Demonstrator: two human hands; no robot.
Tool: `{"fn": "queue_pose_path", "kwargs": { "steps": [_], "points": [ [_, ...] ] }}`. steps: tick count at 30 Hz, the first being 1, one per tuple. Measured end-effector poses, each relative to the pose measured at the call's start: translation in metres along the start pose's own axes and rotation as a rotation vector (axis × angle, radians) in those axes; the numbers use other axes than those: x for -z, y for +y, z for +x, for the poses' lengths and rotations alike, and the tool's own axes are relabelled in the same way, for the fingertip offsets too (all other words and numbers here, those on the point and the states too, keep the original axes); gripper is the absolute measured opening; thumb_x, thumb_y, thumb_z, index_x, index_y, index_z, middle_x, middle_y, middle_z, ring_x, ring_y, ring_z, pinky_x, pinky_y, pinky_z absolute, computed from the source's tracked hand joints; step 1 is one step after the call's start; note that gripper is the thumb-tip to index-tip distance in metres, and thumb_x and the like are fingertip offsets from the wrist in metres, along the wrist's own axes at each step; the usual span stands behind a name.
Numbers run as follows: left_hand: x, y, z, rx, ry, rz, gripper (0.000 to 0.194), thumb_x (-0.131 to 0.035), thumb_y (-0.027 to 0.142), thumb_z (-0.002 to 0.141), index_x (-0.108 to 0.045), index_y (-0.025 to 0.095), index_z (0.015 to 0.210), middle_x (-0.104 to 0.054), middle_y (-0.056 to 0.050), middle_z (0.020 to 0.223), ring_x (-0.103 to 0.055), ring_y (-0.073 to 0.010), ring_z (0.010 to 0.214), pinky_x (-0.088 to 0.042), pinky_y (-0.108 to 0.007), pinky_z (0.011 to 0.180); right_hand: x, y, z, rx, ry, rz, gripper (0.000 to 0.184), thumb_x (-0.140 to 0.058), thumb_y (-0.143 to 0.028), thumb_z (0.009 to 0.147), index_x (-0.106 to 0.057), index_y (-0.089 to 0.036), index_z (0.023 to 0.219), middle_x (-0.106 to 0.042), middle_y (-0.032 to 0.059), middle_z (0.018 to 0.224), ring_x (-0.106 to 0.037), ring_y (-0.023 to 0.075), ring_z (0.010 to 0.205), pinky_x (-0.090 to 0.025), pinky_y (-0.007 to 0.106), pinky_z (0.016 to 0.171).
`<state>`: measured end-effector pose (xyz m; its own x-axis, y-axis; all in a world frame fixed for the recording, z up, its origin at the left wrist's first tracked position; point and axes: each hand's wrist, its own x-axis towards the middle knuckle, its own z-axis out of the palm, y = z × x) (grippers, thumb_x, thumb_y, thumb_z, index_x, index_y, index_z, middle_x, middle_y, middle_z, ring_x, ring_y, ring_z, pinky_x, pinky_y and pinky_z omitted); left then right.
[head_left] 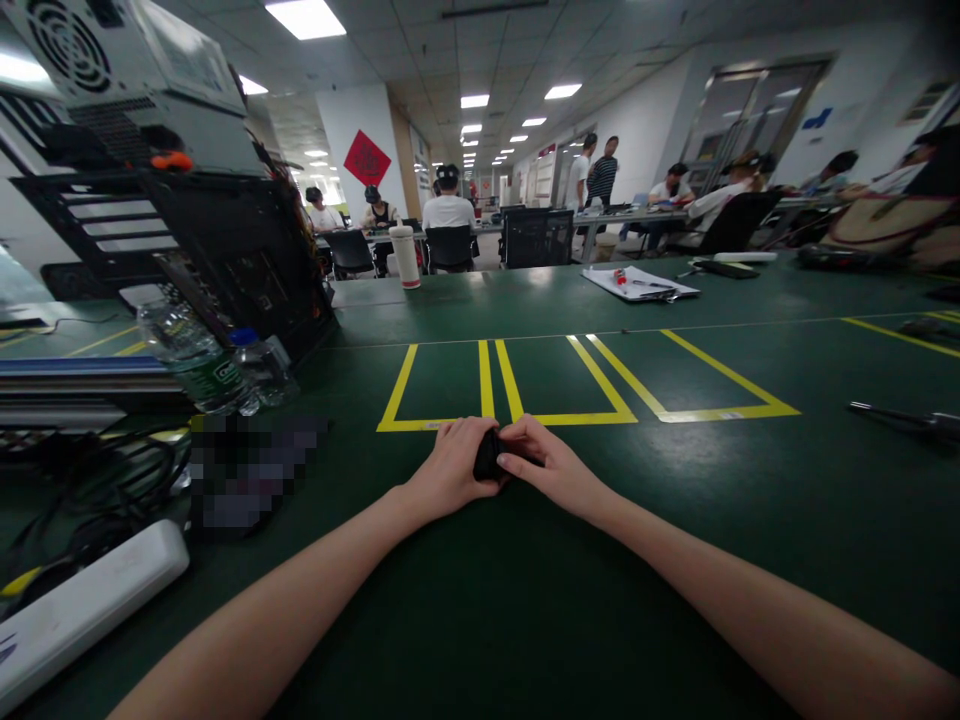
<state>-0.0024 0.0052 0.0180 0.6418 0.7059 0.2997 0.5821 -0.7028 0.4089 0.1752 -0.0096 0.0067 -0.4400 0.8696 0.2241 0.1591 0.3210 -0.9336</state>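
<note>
A small black object (487, 456) is between my hands, low over the green table (487, 610); its kind cannot be made out. My left hand (448, 468) is closed around its left side, fingers over the top and thumb along the near side. From the right, the bent fingers and thumb of my right hand (553, 468) close on its edge. The palms and fingers hide much of it. Just beyond my hands, yellow tape (592, 418) marks several outlined areas on the tabletop.
At left stand a black computer case (255, 270), water bottles (191, 350) and a white power strip (97, 610) beside tangled cables (90, 490). A white cup (405, 257) and clipboard (637, 283) lie farther back. A dark tool (911, 422) is at right. People sit beyond.
</note>
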Motion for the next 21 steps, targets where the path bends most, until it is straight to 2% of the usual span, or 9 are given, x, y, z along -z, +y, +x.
{"fn": "queue_pose_path", "kwargs": {
  "steps": [7, 13, 21],
  "points": [
    [-0.0015, -0.0008, 0.0013, 0.014, 0.002, 0.008, 0.053, -0.063, 0.026, 0.068, -0.035, 0.02, 0.113, -0.049, -0.006, 0.11, -0.046, -0.024, 0.103, -0.033, -0.042, 0.09, 0.0003, 0.0036, 0.0028, -0.067, 0.006, -0.009, 0.025, -0.053, -0.025, 0.078, -0.045, -0.021, 0.102, -0.052, 0.0036, 0.103, -0.053, 0.0192, 0.099, -0.045, 0.041, 0.086],
    [0.0001, 0.0001, 0.0002, 0.008, -0.005, -0.003, 0.053, -0.063, 0.024, 0.068, -0.035, 0.021, 0.113, -0.048, -0.006, 0.11, -0.045, -0.0239, 0.104, -0.033, -0.041, 0.089, 0.0002, 0.0071, 0.0018, 0.003, -0.019, 0.014, 0.026, -0.057, -0.022, 0.076, -0.045, -0.023, 0.098, -0.051, 0.0003, 0.102, -0.052, 0.0175, 0.1, -0.042, 0.039, 0.09],
    [-0.0025, -0.0029, 0.0003, -0.011, 0.015, -0.007, 0.053, -0.064, 0.026, 0.068, -0.035, 0.022, 0.112, -0.048, -0.005, 0.108, -0.046, -0.0224, 0.101, -0.033, -0.04, 0.089, 0.0021, 0.0062, 0.003, -0.038, -0.026, 0.081, 0.016, -0.05, -0.026, 0.081, -0.045, -0.022, 0.096, -0.052, 0.0014, 0.098, -0.054, 0.018, 0.094, -0.048, 0.037, 0.08]
  ]
}}
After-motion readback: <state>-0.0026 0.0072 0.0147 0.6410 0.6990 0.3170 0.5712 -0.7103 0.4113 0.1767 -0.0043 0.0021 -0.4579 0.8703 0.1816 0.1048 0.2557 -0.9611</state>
